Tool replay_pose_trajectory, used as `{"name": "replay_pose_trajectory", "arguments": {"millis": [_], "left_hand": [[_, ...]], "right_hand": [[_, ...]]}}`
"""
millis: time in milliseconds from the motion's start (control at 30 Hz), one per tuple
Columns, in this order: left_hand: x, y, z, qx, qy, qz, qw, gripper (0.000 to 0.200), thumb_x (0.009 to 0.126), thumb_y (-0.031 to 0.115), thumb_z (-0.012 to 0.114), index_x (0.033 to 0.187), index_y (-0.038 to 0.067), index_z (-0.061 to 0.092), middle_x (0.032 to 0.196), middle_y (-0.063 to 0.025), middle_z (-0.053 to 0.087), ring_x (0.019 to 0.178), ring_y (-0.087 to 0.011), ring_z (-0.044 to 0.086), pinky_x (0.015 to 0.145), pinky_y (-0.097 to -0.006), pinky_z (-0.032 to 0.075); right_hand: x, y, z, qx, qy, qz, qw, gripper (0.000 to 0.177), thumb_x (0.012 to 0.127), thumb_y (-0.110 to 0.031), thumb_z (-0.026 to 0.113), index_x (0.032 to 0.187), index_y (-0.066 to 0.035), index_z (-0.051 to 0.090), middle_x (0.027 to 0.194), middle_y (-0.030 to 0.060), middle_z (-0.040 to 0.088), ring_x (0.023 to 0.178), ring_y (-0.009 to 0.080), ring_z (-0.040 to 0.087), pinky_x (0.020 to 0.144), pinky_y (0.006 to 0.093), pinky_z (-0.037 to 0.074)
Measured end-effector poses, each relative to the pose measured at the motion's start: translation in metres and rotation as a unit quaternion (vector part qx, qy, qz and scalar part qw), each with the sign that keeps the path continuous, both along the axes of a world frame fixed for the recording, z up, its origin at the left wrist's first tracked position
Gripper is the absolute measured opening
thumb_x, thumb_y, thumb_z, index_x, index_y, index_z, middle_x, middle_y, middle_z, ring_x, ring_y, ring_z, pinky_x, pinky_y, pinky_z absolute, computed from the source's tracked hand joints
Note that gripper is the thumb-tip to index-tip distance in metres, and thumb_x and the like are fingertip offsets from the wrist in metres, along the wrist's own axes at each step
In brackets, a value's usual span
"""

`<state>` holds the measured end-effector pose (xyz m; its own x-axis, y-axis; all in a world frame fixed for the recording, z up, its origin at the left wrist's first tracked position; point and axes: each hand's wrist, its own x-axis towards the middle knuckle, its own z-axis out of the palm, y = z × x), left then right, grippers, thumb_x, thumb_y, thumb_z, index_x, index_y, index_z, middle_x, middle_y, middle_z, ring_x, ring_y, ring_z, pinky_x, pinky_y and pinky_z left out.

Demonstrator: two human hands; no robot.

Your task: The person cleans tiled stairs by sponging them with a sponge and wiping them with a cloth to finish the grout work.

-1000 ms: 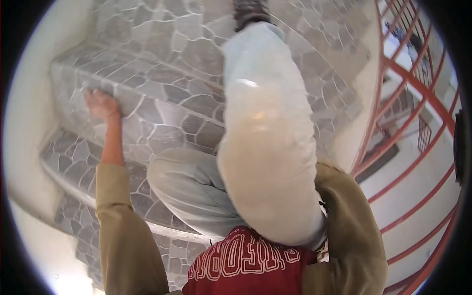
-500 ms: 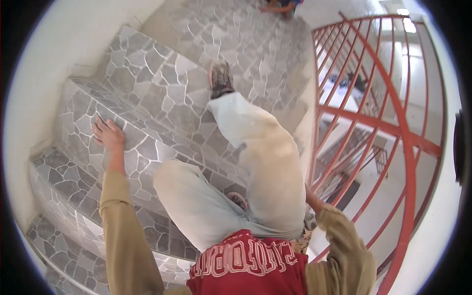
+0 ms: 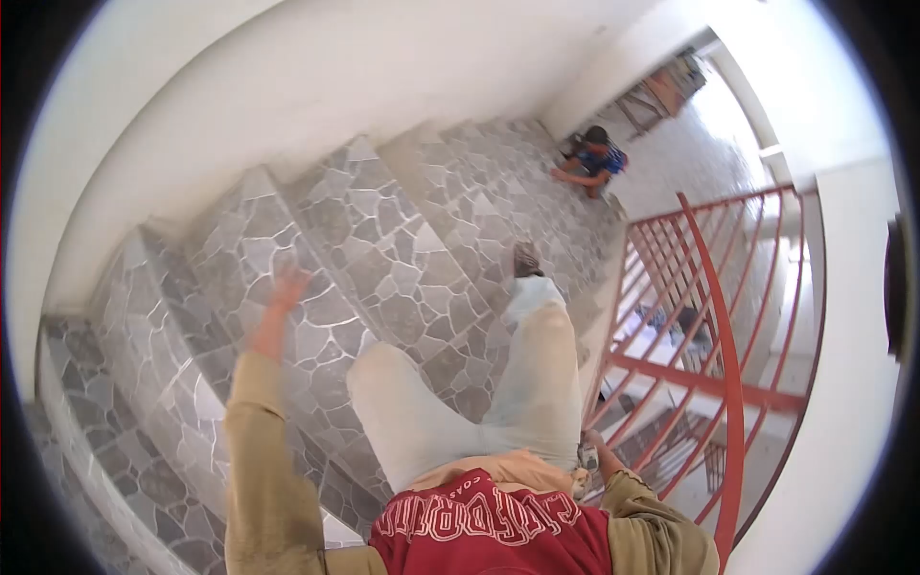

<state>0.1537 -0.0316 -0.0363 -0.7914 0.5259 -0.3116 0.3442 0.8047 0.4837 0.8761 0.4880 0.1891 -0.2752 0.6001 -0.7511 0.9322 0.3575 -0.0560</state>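
My left hand (image 3: pixel 290 286) is stretched out over the stone-patterned stairs (image 3: pixel 331 216), its fingers smeared by motion. Beside my right hip, my right hand (image 3: pixel 598 445) is close to the red railing (image 3: pixel 730 383). A small greyish thing (image 3: pixel 586 458) shows right at that hand, whose fingers are mostly hidden; I cannot tell whether they grip it. My legs (image 3: pixel 422 402), in pale dusty trousers, are spread over the steps. One dark shoe (image 3: pixel 525 259) rests further down on the stone paving.
A person (image 3: pixel 594 161) in a blue top crouches at the foot of the stairs. Behind them stands a wooden table or frame (image 3: pixel 661 94). A white wall (image 3: pixel 383 67) lines the stairs on the left. Through the railing, a lower level shows.
My view has tilted up, bringing the crouching person and the doorway area into sight. My left hand, earlier flat on a step, is now blurred in motion. More of my right hand shows.
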Motion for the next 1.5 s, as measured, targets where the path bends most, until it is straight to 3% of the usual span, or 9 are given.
{"name": "replay_pose_trajectory", "arguments": {"millis": [367, 467, 533, 667, 800, 867, 1133, 1233, 1500], "left_hand": [[0.362, 0.146, 0.204, 0.04, -0.115, 0.367, 0.922, 0.069, 0.099, 0.047, 0.046, 0.148, -0.001, 0.034, 0.151, -0.0235, 0.036, 0.141, -0.0364, 0.033, 0.117, -0.0414, 0.026], [0.412, 0.189, 0.237, 0.149, -0.242, 0.489, 0.825, 0.076, 0.099, 0.052, 0.043, 0.151, -0.002, 0.028, 0.154, -0.0185, 0.034, 0.142, -0.0314, 0.032, 0.117, -0.0374, 0.025], [0.402, 0.239, 0.279, 0.322, -0.424, 0.607, 0.591, 0.079, 0.098, 0.055, 0.045, 0.149, -0.004, 0.03, 0.153, -0.0167, 0.036, 0.14, -0.0271, 0.035, 0.115, -0.0347, 0.027], [0.388, 0.288, 0.323, 0.221, -0.448, 0.613, 0.612, 0.075, 0.096, 0.053, 0.046, 0.148, 0.0, 0.036, 0.15, -0.0158, 0.041, 0.137, -0.0259, 0.038, 0.113, -0.0342, 0.03], [0.327, 0.342, 0.425, -0.049, -0.418, 0.348, 0.838, 0.049, 0.091, 0.029, 0.062, 0.135, 0.007, 0.055, 0.132, -0.0153, 0.058, 0.123, -0.026, 0.054, 0.1, -0.0344, 0.045], [0.343, 0.366, 0.397, 0.056, 0.032, 0.364, 0.929, 0.03, 0.089, 0.016, 0.064, 0.116, 0.004, 0.067, 0.109, -0.0085, 0.069, 0.104, -0.0198, 0.063, 0.09, -0.0339, 0.049], [0.218, 0.571, 0.607, 0.724, -0.176, 0.292, 0.6, 0.013, 0.09, 0.02, 0.066, 0.084, 0.009, 0.063, 0.107, -0.01, 0.062, 0.107, -0.0248, 0.059, 0.099, -0.0436, 0.045], [0.207, 0.589, 0.641, 0.859, -0.272, 0.132, 0.413, 0.008, 0.089, 0.012, 0.069, 0.09, 0.009, 0.062, 0.109, -0.0081, 0.056, 0.094, -0.0146, 0.052, 0.086, -0.0316, 0.044], [0.263, 0.577, 0.641, 0.962, 0.22, -0.026, 0.162, 0.043, 0.072, 0.028, 0.089, 0.097, 0.0, 0.068, 0.098, -0.0143, 0.058, 0.09, -0.0145, 0.054, 0.075, -0.0216, 0.046]], "right_hand": [[-0.239, 0.298, -0.07, -0.05, -0.094, 0.327, 0.939, 0.071, 0.082, -0.057, 0.063, 0.134, -0.009, 0.055, 0.132, 0.0248, 0.056, 0.123, 0.0375, 0.055, 0.101, 0.0475, 0.044], [-0.323, 0.376, -0.069, -0.024, 0.143, 0.237, 0.961, 0.05, 0.084, -0.044, 0.067, 0.104, 0.001, 0.067, 0.098, 0.0201, 0.07, 0.092, 0.0387, 0.065, 0.08, 0.047, 0.05], [-0.382, 0.395, -0.021, -0.139, 0.23, 0.008, 0.963, 0.044, 0.086, -0.04, 0.066, 0.096, 0.002, 0.066, 0.089, 0.02, 0.071, 0.082, 0.0389, 0.067, 0.071, 0.0459, 0.05], [-0.424, 0.401, 0.063, 0.065, 0.338, 0.265, 0.901, 0.04, 0.085, -0.038, 0.066, 0.089, 0.002, 0.067, 0.082, 0.0223, 0.069, 0.077, 0.0393, 0.067, 0.067, 0.0442, 0.049], [-0.424, 0.449, 0.032, -0.006, 0.236, 0.259, 0.937, 0.037, 0.084, -0.036, 0.066, 0.09, 0.0, 0.068, 0.079, 0.0235, 0.067, 0.081, 0.0409, 0.067, 0.075, 0.0454, 0.051], [-0.423, 0.472, 0.043, -0.003, 0.208, 0.287, 0.935, 0.039, 0.084, -0.037, 0.066, 0.084, 0.002, 0.067, 0.073, 0.0218, 0.066, 0.078, 0.04, 0.067, 0.071, 0.0455, 0.05], [-0.488, 0.557, 0.056, -0.002, 0.105, 0.485, 0.868, 0.037, 0.084, -0.034, 0.067, 0.09, 0.002, 0.07, 0.069, 0.0183, 0.066, 0.063, 0.0284, 0.068, 0.052, 0.0417, 0.053], [-0.541, 0.542, 0.071, -0.028, 0.086, 0.187, 0.978, 0.041, 0.082, -0.036, 0.071, 0.099, 0.001, 0.071, 0.078, 0.0151, 0.068, 0.072, 0.0242, 0.07, 0.052, 0.0399, 0.057], [-0.687, 0.498, 0.008, 0.038, 0.007, 0.556, 0.83, 0.041, 0.086, -0.037, 0.067, 0.106, -0.001, 0.07, 0.094, 0.0177, 0.07, 0.082, 0.0323, 0.07, 0.06, 0.0404, 0.059]]}}
